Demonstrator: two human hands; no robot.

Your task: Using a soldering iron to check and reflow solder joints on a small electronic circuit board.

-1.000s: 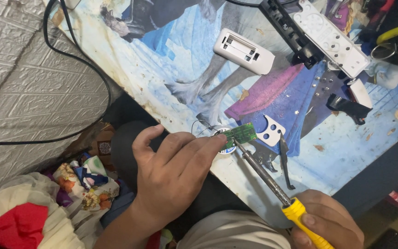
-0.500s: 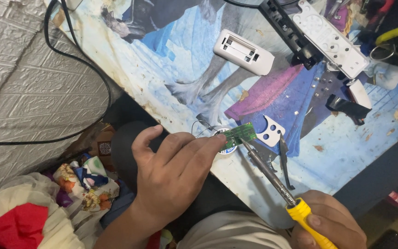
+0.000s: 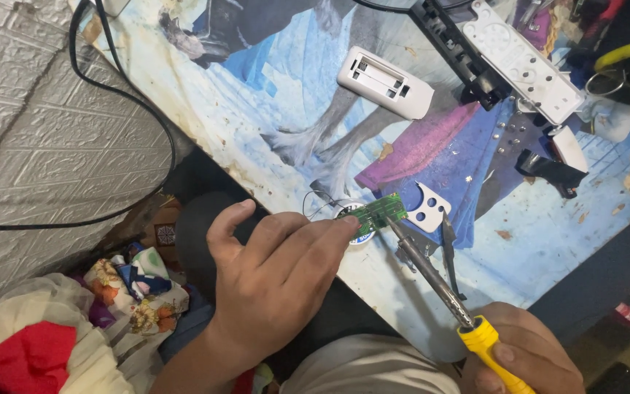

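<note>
My left hand pinches a small green circuit board by its near end at the table's front edge. Thin wires curl from the board toward the table. My right hand grips the yellow handle of a soldering iron. Its metal shaft slants up to the left and its tip touches the board's right side. A white plastic plate with round holes lies just behind the board.
On the picture-covered table lie a white open-backed remote shell, a white keypad panel on a black frame, a black clip and tweezers. A black cable loops over the white wall. Cloth heaps lie at lower left.
The soldering iron's tip has crept a little along the board's edge. My left hand holds the board in the same place.
</note>
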